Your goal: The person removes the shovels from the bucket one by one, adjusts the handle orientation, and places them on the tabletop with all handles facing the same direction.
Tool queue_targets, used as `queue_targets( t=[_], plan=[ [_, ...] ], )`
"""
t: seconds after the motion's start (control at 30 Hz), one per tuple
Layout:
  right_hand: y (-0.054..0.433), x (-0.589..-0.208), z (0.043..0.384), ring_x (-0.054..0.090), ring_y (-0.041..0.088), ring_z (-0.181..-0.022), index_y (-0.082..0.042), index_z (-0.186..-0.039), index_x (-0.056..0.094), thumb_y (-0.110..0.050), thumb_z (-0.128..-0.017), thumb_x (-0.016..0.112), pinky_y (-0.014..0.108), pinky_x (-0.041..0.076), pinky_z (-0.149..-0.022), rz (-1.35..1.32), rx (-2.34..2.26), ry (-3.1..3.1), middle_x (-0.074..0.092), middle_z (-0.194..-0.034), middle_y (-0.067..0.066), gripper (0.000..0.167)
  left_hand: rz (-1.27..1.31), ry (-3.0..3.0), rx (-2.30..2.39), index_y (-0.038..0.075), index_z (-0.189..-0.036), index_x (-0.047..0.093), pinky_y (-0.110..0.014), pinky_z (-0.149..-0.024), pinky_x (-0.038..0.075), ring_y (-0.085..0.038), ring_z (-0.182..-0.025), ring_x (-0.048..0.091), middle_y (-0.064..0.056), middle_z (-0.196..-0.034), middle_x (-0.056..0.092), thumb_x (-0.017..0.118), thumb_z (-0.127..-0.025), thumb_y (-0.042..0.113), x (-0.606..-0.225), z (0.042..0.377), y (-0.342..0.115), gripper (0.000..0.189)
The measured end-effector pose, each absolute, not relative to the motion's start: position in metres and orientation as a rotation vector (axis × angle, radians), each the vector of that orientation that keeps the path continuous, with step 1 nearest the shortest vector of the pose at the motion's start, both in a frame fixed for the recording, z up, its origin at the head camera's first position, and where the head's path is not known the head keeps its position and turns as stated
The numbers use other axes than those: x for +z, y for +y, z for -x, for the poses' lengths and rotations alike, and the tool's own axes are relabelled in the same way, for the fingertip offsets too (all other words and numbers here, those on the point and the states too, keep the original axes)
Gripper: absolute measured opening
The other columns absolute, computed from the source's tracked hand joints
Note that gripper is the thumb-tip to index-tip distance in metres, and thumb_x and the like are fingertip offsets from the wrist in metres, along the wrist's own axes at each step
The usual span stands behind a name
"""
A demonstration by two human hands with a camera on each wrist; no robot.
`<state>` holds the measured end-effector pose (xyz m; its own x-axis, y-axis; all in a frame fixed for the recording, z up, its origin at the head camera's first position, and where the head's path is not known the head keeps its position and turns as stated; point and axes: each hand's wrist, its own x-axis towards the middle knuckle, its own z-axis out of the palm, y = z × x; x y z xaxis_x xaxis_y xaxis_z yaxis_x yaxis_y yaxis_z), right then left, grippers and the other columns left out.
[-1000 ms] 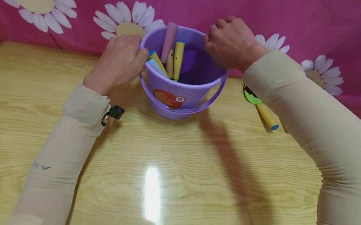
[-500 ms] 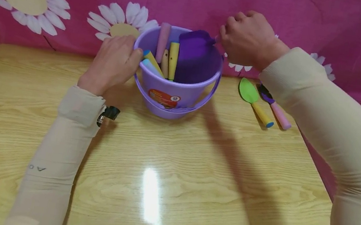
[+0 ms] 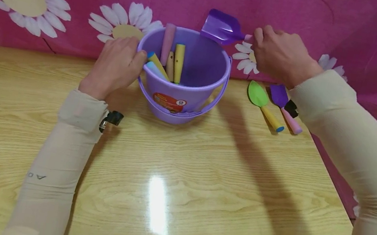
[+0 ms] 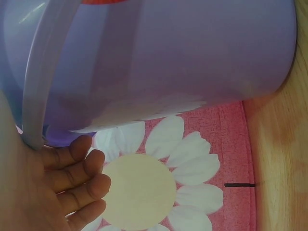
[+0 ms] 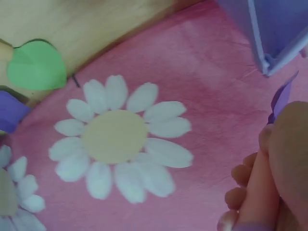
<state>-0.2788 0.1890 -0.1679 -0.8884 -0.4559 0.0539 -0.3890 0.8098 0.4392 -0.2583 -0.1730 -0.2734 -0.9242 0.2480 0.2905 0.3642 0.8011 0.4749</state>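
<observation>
My right hand [image 3: 282, 52] grips the pink handle [image 5: 262, 192] of a purple toy shovel [image 3: 223, 26], lifted above the back right of the bucket's rim, its wide blade pointing left. My left hand [image 3: 116, 63] holds the left side of the purple bucket [image 3: 191, 98], thumb over the rim. In the left wrist view its fingers [image 4: 79, 197] show loosely curled beside the bucket wall. Inside the bucket stand several tool handles: a tall pink one [image 3: 168, 44], a yellow one [image 3: 178, 62], a tan one [image 3: 170, 66], another yellow one and a light blue one [image 3: 155, 69]. Their lower ends are hidden.
Right of the bucket, a green toy trowel [image 3: 258, 94] with a yellow handle and a purple toy shovel [image 3: 278, 95] with a pink handle lie side by side on the wooden table [image 3: 208, 184]. A pink cloth [image 3: 297, 12] with daisies hangs behind the table.
My right hand has drawn the purple shovel up out of the bucket and moved right with it. My left hand stays on the rim.
</observation>
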Motion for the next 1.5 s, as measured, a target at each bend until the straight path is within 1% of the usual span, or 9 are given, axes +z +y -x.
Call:
queue_targets(
  t=[0.2,0.33,0.43,0.6,0.9,1.13,1.23,1.37,1.5],
  plan=[
    [0.209,-0.184,0.279,0.063,0.048,-0.083,0.012,-0.119,0.044,-0.021,-0.109,0.032,0.065,0.058,-0.072,-0.549,-0.518,-2.993,0.053,-0.103,0.029,0.036,0.479,-2.779,-0.795,-0.001,-0.114,0.055,-0.054,-0.104,0.036,-0.04,-0.106,0.052,-0.019,-0.102,0.057,0.027,-0.103,0.036,-0.274,0.259,-0.173,0.048],
    [0.218,-0.196,0.278,0.063,0.048,-0.079,0.01,-0.116,0.043,-0.022,-0.107,0.038,0.063,0.058,-0.067,-0.499,-0.406,-3.068,0.053,-0.1,0.029,0.034,0.473,-2.784,-0.797,-0.001,-0.114,0.056,-0.055,-0.105,0.036,-0.04,-0.107,0.052,-0.019,-0.103,0.057,0.027,-0.103,0.036,-0.274,0.259,-0.172,0.049],
    [0.223,-0.206,0.277,0.062,0.045,-0.074,0.009,-0.112,0.043,-0.021,-0.106,0.035,0.059,0.056,-0.063,-0.484,-0.333,-3.095,0.053,-0.097,0.027,0.032,0.466,-2.785,-0.799,-0.002,-0.115,0.056,-0.055,-0.106,0.036,-0.04,-0.107,0.052,-0.019,-0.104,0.058,0.026,-0.103,0.036,-0.274,0.259,-0.173,0.049],
    [0.229,-0.225,0.273,0.062,0.046,-0.073,0.009,-0.109,0.044,-0.021,-0.107,0.031,0.059,0.055,-0.065,-0.469,-0.254,-3.083,0.053,-0.093,0.026,0.033,0.46,-2.779,-0.802,-0.002,-0.114,0.056,-0.055,-0.104,0.036,-0.04,-0.106,0.052,-0.019,-0.103,0.058,0.026,-0.102,0.035,-0.274,0.259,-0.173,0.049],
    [0.235,-0.267,0.264,0.065,0.054,-0.081,0.008,-0.108,0.043,-0.025,-0.109,0.03,0.065,0.055,-0.072,-0.35,-0.104,-3.082,0.058,-0.093,0.029,0.036,0.466,-2.773,-0.81,-0.001,-0.112,0.057,-0.053,-0.101,0.036,-0.04,-0.104,0.053,-0.019,-0.101,0.058,0.027,-0.102,0.035,-0.274,0.259,-0.174,0.048],
    [0.237,-0.297,0.261,0.066,0.057,-0.087,0.013,-0.111,0.043,-0.02,-0.108,0.032,0.066,0.055,-0.075,-0.287,-0.031,-3.144,0.059,-0.098,0.034,0.034,0.476,-2.759,-0.805,-0.001,-0.108,0.057,-0.054,-0.102,0.037,-0.04,-0.103,0.053,-0.019,-0.098,0.057,0.027,-0.102,0.034,-0.274,0.261,-0.173,0.046],
    [0.237,-0.307,0.261,0.067,0.057,-0.084,0.013,-0.109,0.044,-0.02,-0.109,0.032,0.065,0.055,-0.074,-0.262,-0.015,-3.152,0.061,-0.093,0.034,0.036,0.478,-2.751,-0.806,-0.001,-0.108,0.057,-0.055,-0.102,0.037,-0.041,-0.104,0.053,-0.019,-0.098,0.057,0.027,-0.102,0.034,-0.275,0.262,-0.173,0.046],
    [0.237,-0.32,0.259,0.068,0.054,-0.076,0.013,-0.104,0.046,-0.018,-0.107,0.036,0.062,0.056,-0.067,-0.258,-0.01,-3.142,0.061,-0.083,0.032,0.033,0.483,-2.744,-0.812,-0.001,-0.108,0.057,-0.055,-0.102,0.037,-0.041,-0.104,0.054,-0.019,-0.099,0.058,0.027,-0.102,0.033,-0.276,0.262,-0.173,0.046],
    [0.236,-0.331,0.257,0.069,0.053,-0.076,0.013,-0.101,0.046,-0.019,-0.105,0.04,0.062,0.058,-0.067,-0.255,-0.039,-3.152,0.061,-0.081,0.032,0.033,0.484,-2.735,-0.814,-0.002,-0.109,0.058,-0.055,-0.104,0.037,-0.041,-0.106,0.054,-0.019,-0.1,0.058,0.027,-0.102,0.033,-0.276,0.262,-0.173,0.047]
  ],
)
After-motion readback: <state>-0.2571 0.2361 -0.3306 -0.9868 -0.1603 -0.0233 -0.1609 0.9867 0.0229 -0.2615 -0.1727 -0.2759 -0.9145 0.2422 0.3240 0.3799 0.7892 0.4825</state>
